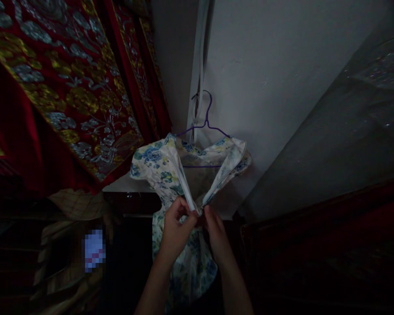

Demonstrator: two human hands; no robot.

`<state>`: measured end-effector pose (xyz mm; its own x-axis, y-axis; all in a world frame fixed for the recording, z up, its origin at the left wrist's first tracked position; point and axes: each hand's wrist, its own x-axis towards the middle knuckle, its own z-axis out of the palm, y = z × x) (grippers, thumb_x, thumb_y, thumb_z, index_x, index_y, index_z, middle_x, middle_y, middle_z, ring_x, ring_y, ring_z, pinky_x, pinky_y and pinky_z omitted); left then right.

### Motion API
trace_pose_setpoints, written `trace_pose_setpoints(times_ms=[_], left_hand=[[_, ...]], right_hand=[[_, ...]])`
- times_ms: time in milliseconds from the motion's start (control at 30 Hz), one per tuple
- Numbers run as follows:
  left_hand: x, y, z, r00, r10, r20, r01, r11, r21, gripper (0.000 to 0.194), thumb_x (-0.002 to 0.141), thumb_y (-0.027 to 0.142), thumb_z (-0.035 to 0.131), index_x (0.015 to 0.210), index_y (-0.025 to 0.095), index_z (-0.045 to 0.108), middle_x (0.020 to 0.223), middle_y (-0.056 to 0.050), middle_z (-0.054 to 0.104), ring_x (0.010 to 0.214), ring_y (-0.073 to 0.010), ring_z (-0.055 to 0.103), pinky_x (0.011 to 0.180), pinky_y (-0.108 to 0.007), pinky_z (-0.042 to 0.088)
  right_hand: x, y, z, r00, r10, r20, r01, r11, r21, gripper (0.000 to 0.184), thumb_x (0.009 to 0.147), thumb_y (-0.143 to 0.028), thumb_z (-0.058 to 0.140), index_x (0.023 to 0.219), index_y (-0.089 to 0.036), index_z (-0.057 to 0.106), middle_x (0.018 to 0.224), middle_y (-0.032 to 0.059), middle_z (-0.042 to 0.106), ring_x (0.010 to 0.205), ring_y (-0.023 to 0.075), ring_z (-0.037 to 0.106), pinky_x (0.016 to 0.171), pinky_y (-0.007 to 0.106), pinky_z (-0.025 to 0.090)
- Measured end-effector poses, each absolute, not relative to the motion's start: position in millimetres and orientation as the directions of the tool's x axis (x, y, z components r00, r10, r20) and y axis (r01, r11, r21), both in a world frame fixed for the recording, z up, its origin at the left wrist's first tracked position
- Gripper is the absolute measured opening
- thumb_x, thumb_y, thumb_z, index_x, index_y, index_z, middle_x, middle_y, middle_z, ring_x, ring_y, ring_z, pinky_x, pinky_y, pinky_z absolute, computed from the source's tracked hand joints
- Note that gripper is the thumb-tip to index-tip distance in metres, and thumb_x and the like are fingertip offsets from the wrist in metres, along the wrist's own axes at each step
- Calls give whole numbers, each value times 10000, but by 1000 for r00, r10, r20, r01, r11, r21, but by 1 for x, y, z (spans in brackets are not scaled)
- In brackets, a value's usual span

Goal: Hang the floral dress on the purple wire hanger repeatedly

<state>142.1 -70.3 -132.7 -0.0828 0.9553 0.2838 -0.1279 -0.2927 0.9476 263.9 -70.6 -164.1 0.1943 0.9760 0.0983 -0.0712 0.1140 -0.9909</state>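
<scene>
From my remote seat I saw a floral dress [167,176] on a purple hanger [209,124] before a white wall [276,57], its front open in a V. I judged that a hard downward tug could have slid a shoulder off the hanger's thin wire, and that dim light could have hidden a snag. The left hand [178,225] was narrowed to a pinch at the V's base; the right hand [216,229] gripped the opposite edge, fingertips partly hidden.

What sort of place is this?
Likely a dim indoor room where clothes are kept, perhaps a costume store: a flowered dress on a purple hanger, and red cloth with gold and silver embroidery.
</scene>
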Motion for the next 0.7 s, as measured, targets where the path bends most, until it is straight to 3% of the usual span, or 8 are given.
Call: trace_pose_setpoints(times_ms=[100, 200, 300, 400, 567, 700], left_hand=[[140, -78, -123, -83, 956, 281, -138, -290, 947, 209, 861, 305, 694, 780, 204, 531, 718, 19, 580, 675, -139, 569, 656, -247, 474], [133, -79, -121, -181, 944, 277, -175, -308, 935, 174, 885, 324, 691, 860, 210, 562, 775, 9, 618, 713, -148, 604, 689, -253, 493], [126, -75, -132, -147, 939, 310, -138, -330, 934, 127, 918, 299, 631, 1013, 214, 627, 982, -43, 689, 910, -195, 659, 851, -308, 514], [126, -72, -151, -39, 936, 349, -42, -351, 935, 222, 910, 239, 589, 1122, 224, 654, 1104, -62, 697, 1021, -222, 653, 934, -340, 494], [135, -72, -166, -46, 916, 398, 78, -394, 916, 93, 926, 254, 581, 962, 217, 659, 910, -29, 699, 897, -209, 651, 837, -311, 490], [145, -70, -168, -69, 890, 451, 176, -434, 884, 129, 952, 251, 553, 845, 215, 614, 795, -13, 634, 780, -190, 608, 751, -293, 460]], right_hand=[[247, -69, -151, 247, 964, 103, -92, 130, -987, 470, 817, -676, 651, 797, -207, 666, 791, 46, 677, 755, 207, 618, 663, 295, 509], [247, -69, -140, 128, 985, 116, -103, 130, -986, 510, 845, -650, 635, 609, -209, 536, 574, -17, 494, 570, 145, 468, 551, 264, 404], [248, -74, -138, 50, 994, 98, -129, 104, -986, 501, 859, -623, 625, 598, -206, 526, 533, -33, 447, 517, 125, 404, 520, 260, 350], [246, -78, -139, -11, 997, 73, -164, 71, -984, 429, 852, -577, 634, 654, -200, 582, 536, -36, 461, 501, 119, 401, 497, 253, 331], [248, -78, -132, -35, 999, 33, -163, 27, -986, 363, 811, -491, 651, 616, -191, 586, 482, -47, 440, 455, 103, 393, 460, 236, 313], [257, -56, -104, 34, 999, 31, -166, 36, -985, 315, 772, -456, 641, 639, -170, 656, 444, -40, 486, 407, 92, 398, 425, 226, 290]])
